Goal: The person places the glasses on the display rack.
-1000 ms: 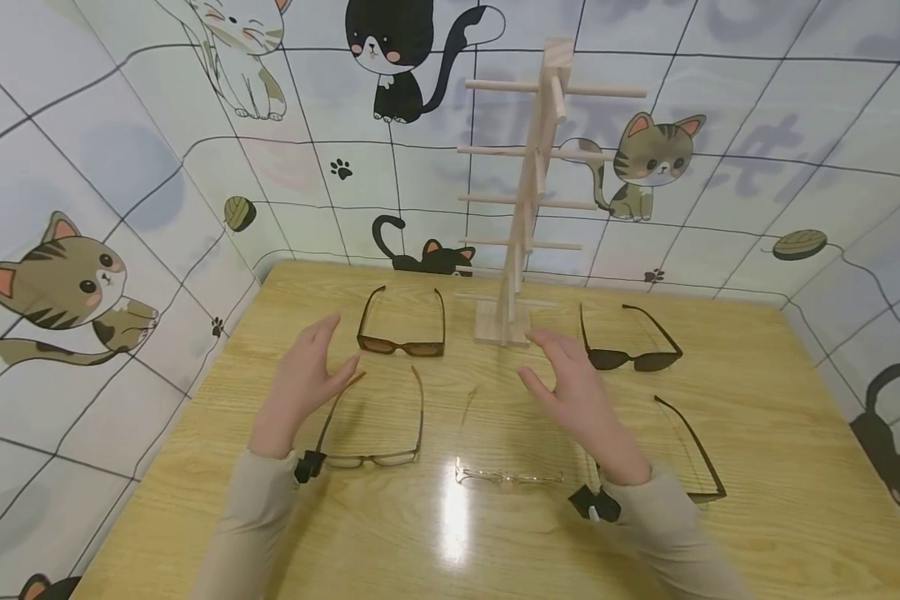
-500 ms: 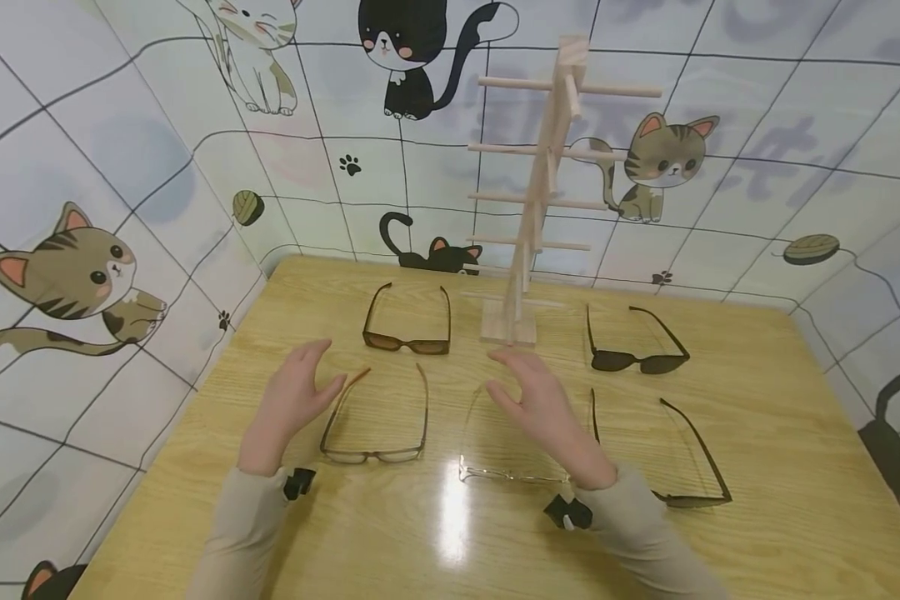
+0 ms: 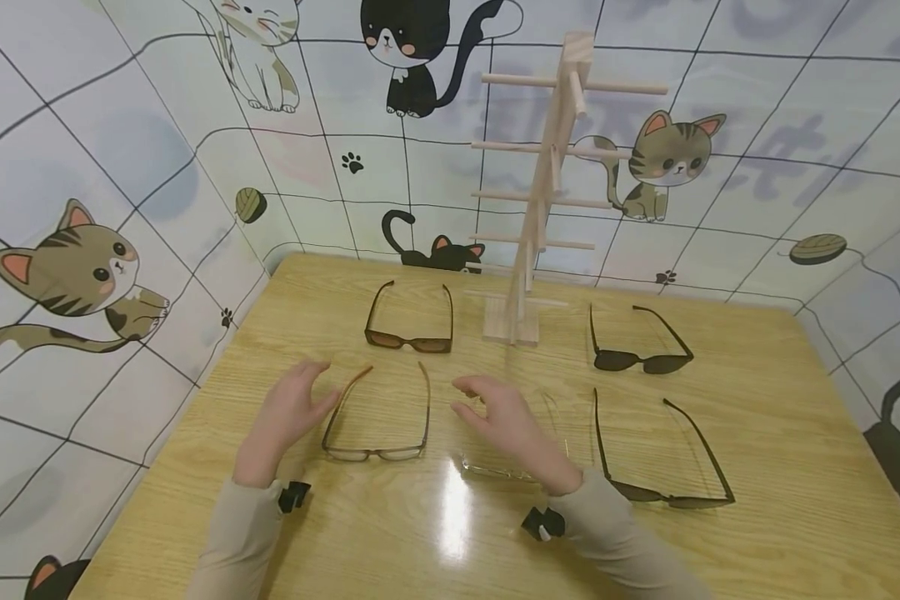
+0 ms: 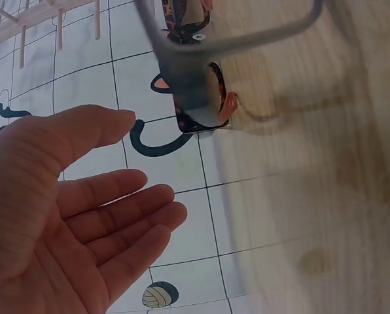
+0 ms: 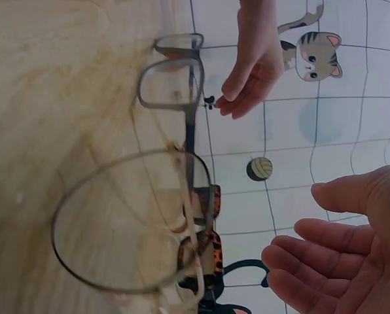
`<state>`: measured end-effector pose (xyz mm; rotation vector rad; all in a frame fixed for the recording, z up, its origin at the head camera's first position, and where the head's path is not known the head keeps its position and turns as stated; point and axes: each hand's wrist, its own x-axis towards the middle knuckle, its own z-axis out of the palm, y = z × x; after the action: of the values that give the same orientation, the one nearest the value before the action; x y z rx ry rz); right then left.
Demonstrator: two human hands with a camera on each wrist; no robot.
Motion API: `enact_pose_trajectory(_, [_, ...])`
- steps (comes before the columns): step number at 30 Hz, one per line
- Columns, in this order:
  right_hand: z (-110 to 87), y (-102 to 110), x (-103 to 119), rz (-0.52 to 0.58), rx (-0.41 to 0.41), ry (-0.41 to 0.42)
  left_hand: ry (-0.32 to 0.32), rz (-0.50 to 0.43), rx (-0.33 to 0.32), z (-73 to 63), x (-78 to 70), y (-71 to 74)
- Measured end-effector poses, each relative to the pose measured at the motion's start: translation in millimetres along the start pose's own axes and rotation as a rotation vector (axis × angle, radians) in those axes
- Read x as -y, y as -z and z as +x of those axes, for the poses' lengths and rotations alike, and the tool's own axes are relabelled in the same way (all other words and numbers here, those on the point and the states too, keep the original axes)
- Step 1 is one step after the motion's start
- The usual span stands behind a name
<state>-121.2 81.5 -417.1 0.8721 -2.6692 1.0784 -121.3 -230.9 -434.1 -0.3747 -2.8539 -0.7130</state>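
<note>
In the head view my left hand (image 3: 288, 417) hovers at the left side of a pair of grey-framed eyeglasses (image 3: 375, 454), whose brown-tipped temples point away from me. Its fingers are spread from the thumb, with nothing held. My right hand (image 3: 506, 421) is over thin metal-framed eyeglasses (image 3: 495, 472), hiding part of them. The right wrist view shows a round lens rim (image 5: 56, 229) close up and my right fingers loosely bent around nothing. Beyond the grey pair lie tortoiseshell sunglasses (image 3: 408, 342), also visible in the left wrist view.
A wooden rack (image 3: 546, 183) with rows of pegs stands at the back of the wooden table (image 3: 375, 542). On the right lie black sunglasses (image 3: 615, 360) and, nearer me, another dark pair (image 3: 701, 502). Cat-patterned cloth (image 3: 307, 167) covers the walls behind.
My right hand has moved left and nearer to me, from beside the rack base to over the thin metal eyeglasses. My left hand has drawn back slightly. The glasses have stayed put.
</note>
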Motion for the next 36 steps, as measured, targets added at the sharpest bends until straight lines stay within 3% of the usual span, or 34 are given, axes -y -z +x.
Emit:
enact_pose_trajectory(8, [-0.7,-18.5,4.9,0.053,0.108,-0.049,0.014,-0.043,0.046,-7.1,4.1,-4.5])
enact_pose_trajectory(16, [4.1,-30.9,10.2,0.085,0.188,-0.085,0.067,-0.133,0.154,-14.7,8.2,-6.8])
enact_pose_trajectory(21, [7.3,-36.1,12.8,0.075,0.220,-0.088,0.088,-0.172,0.171,-18.4,11.3,-10.3])
enact_pose_trajectory(31, [12.4,-47.1,14.2,0.055,0.359,-0.194,0.128,-0.287,0.220,-24.7,20.9,-15.0])
enact_pose_trajectory(36, [13.5,-51.3,15.0,0.073,0.372,-0.198,0.209,-0.382,0.269,-27.1,23.5,-14.6])
